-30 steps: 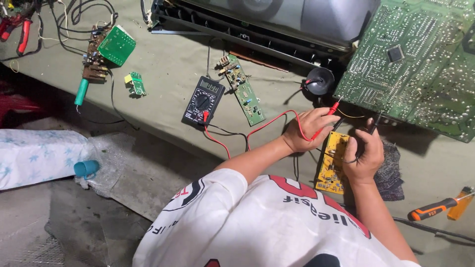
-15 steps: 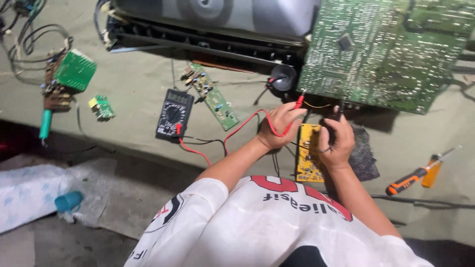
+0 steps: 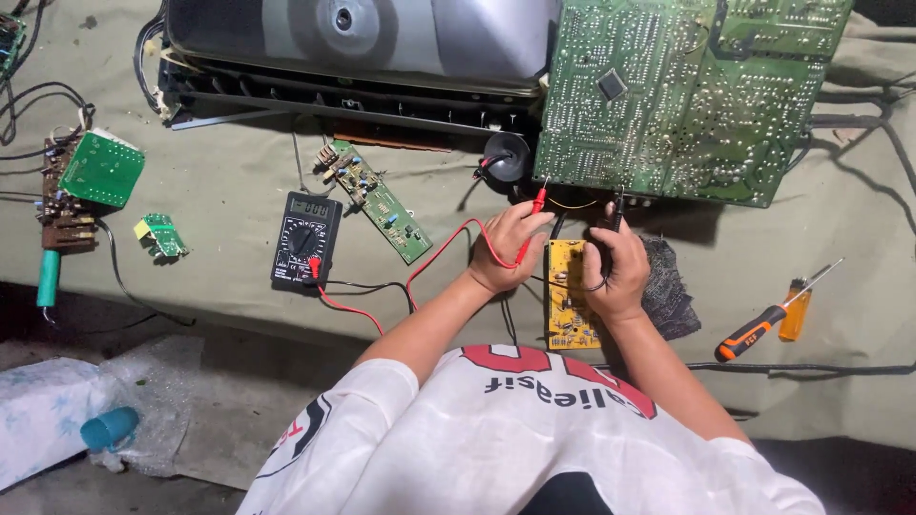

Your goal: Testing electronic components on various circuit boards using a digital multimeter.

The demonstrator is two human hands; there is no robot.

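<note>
Soldering iron with teal handle (image 3: 48, 278) far left of large green circuit board (image 3: 687, 95). Black digital multimeter (image 3: 306, 240) left of board, red lead trailing toward hands. Left hand (image 3: 506, 250) pinches red test probe (image 3: 537, 202), tip at board's lower edge. Right hand (image 3: 615, 267) pinches black test probe (image 3: 616, 212), tip just beside same edge. Small yellow circuit board (image 3: 567, 296) below, under both hands. Orange-handled screwdriver (image 3: 763, 322) lower right of board. Risk: probe tip slipping across close solder joints, bridging them; taut lead could drag multimeter.

shirt: white, short sleeves | print: red lettering, black-outlined emblem on sleeve | forearms: bare | hands (image 3: 563, 257): bare
</note>
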